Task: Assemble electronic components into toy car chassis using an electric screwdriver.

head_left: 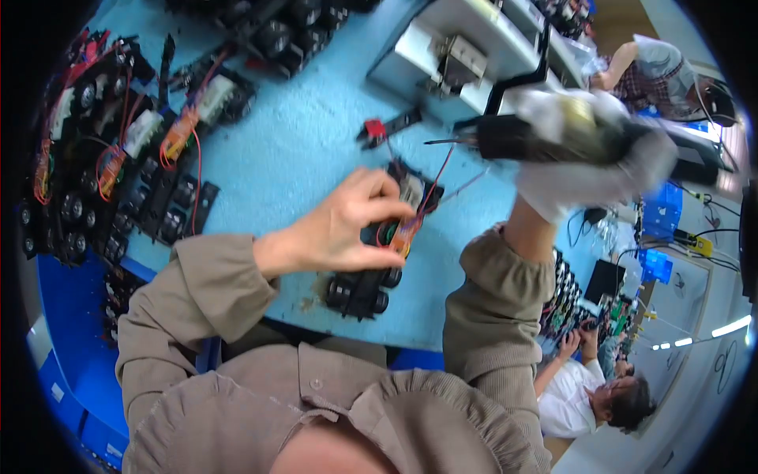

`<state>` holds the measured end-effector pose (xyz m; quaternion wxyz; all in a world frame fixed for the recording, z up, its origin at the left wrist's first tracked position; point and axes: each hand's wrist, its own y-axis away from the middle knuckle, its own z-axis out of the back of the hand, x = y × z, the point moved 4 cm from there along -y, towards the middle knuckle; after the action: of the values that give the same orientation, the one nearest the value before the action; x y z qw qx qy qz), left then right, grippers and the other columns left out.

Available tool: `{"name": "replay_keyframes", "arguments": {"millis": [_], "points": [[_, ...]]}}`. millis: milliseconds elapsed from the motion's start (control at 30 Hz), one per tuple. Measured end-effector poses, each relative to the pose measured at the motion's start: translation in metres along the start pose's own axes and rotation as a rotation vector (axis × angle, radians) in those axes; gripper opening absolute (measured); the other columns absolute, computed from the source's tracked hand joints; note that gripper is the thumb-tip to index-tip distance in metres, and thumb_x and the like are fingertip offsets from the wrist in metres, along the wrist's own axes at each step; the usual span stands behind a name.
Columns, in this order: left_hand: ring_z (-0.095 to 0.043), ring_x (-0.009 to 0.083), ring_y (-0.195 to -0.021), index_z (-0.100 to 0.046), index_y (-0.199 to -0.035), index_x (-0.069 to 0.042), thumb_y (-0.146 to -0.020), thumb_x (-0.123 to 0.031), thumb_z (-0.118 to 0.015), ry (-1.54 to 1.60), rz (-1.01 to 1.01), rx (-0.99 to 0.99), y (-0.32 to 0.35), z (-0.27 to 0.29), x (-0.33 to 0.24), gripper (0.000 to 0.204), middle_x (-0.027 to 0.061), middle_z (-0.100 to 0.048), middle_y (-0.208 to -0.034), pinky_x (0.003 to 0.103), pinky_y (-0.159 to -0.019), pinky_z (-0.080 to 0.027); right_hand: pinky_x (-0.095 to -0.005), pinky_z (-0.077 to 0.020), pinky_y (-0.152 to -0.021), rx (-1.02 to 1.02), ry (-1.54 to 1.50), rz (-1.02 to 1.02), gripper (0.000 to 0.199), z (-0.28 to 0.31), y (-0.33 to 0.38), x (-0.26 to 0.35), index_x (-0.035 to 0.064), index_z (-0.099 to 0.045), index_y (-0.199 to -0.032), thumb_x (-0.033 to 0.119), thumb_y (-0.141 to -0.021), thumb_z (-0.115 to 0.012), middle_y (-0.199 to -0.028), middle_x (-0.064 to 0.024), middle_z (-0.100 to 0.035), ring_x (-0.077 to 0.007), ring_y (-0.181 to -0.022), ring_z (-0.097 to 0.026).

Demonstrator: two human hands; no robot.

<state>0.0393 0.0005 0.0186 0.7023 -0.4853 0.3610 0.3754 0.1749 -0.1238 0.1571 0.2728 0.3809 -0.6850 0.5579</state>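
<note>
Clearly, the person's left hand (343, 225) is bare and half curled, its thumb and forefinger spread apart around the orange-wrapped board (403, 237) of a black wheeled chassis (359, 294); whether the fingertips grip the board or only rest at it, one cannot tell. That chassis lies on the table in front of the person, its wheels toward the body, with thin red wires (444, 174) rising beside the board. The right hand (568, 180), in a white glove and blurred, is closed around a black power screwdriver (503, 137), raised to the right of the chassis; its bit points left and stands clear of the chassis.

At the lower left is a blue bin (79, 347); black parts (118, 299) show near its edge, though whether they lie inside is unclear. Farther right sit blue boxes (662, 209), their contents too small to tell.

The light blue table (276, 150) carries at least 3 more chassis (170, 197) with orange boards on the left, and a black part with a red piece (374, 129) beyond the hand. A metal block (464, 62) stands at a pale rack (399, 67). On the right are 2 co-workers, 1 in a white shirt (570, 401) and 1 in a checked garment (638, 83).
</note>
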Motion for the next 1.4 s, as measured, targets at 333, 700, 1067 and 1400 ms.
{"name": "replay_keyframes", "arguments": {"millis": [333, 700, 1067, 1400], "points": [[-0.046, 0.0261, -0.092, -0.059, -0.106, -0.002, -0.062, -0.015, -0.079, 0.005, 0.007, 0.077, -0.001, -0.005, 0.002, 0.05, 0.0103, -0.051, -0.102, 0.035, -0.082, -0.04, -0.0359, -0.0442, -0.05, 0.28, -0.362, -0.274, 0.059, 0.052, 0.09, 0.053, 0.0089, -0.046, -0.074, 0.068, -0.076, -0.048, -0.057, -0.0051, -0.049, -0.0186, -0.045, -0.05], [-0.044, 0.0263, -0.096, -0.056, -0.11, -0.002, -0.066, -0.017, -0.077, -0.026, -0.026, 0.1, 0.0, -0.005, 0.001, 0.051, 0.0101, -0.051, -0.105, 0.036, -0.085, -0.039, -0.0428, -0.0465, -0.056, 0.25, -0.433, -0.267, 0.061, 0.052, 0.106, 0.036, 0.0031, -0.05, -0.085, 0.064, -0.08, -0.048, -0.062, -0.0115, -0.053, -0.0258, -0.049, -0.054], [-0.045, 0.029, -0.098, -0.05, -0.116, -0.005, -0.064, -0.017, -0.077, -0.034, -0.07, 0.065, -0.003, -0.003, -0.004, 0.06, 0.0146, -0.047, -0.104, 0.039, -0.087, -0.039, -0.0394, -0.0449, -0.05, 0.258, 0.14, -0.267, 0.053, 0.02, 0.122, 0.046, 0.0027, -0.048, -0.083, 0.056, -0.081, -0.053, -0.06, -0.0139, -0.053, -0.0244, -0.046, -0.052], [-0.051, 0.0338, -0.093, -0.031, -0.127, -0.001, -0.065, -0.018, -0.074, -0.21, 0.366, -0.157, 0.041, -0.009, -0.034, 0.077, 0.02, -0.047, -0.103, 0.038, -0.083, -0.044, -0.0373, -0.0468, -0.055, 0.215, -0.284, -0.188, 0.043, 0.02, 0.152, 0.073, 0.0012, -0.051, -0.086, 0.044, -0.084, -0.057, -0.074, -0.0119, -0.055, -0.0251, -0.06, -0.054]]}}
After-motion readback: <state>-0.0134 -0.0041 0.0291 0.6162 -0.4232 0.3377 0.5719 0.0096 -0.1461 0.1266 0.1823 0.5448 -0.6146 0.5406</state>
